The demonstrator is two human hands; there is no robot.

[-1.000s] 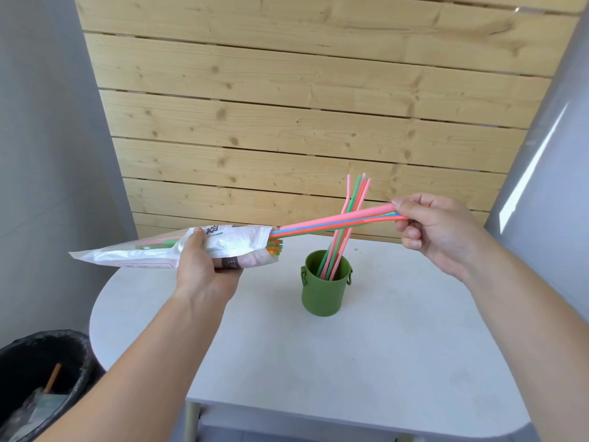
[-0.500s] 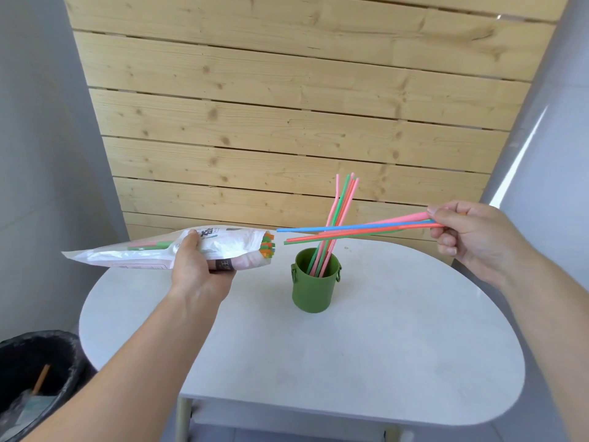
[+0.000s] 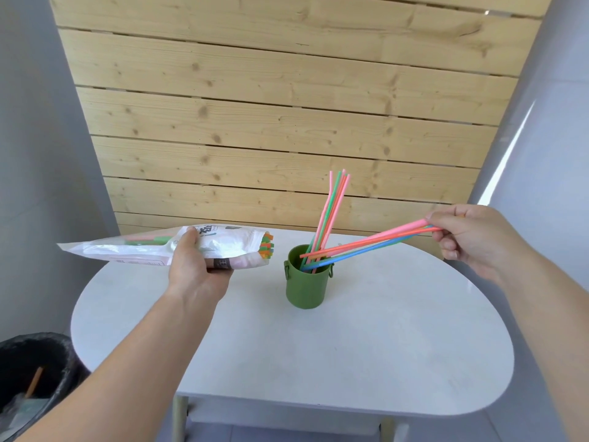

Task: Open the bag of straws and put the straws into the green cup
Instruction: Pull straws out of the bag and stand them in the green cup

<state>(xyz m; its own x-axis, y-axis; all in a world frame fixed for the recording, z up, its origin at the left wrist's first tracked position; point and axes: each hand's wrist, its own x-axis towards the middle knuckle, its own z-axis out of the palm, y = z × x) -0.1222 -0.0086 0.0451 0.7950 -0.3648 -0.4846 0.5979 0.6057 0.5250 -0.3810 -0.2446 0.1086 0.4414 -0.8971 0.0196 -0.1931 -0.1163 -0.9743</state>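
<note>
Well above the white table [image 3: 350, 352], in the head view, the left hand [image 3: 197, 269] grips the bag [image 3: 127, 250] round its middle, thumb over the top and fingers curled beneath. The bag lies nearly level, its flat tail pointing to nine o'clock and its open mouth to three o'clock, toward the green cup [image 3: 306, 287]. The cut ends of the bagged straws [image 3: 266, 247], orange and green, show in that mouth, near the cup but apart from it.

The cup stands upright on the table, a little above the frame's centre, with a small loop on each side; from it the bag sits at about ten o'clock and the right hand [image 3: 468, 237] at about two o'clock. The standing straws [image 3: 331, 215], pink, green and orange, lean in the cup with their tops toward one o'clock, in front of the plank wall [image 3: 271, 106].

The right hand pinches the loose bundle [image 3: 366, 245] of pink, orange, blue and green straws at its upper end, between thumb and curled fingers. The bundle slopes down toward eight o'clock and its lower ends lie over the cup's mouth; whether they reach below the rim I cannot tell.

At the frame's seven o'clock, beside the table, stands a black-lined bin [image 3: 47, 352] with an orange stick inside.
</note>
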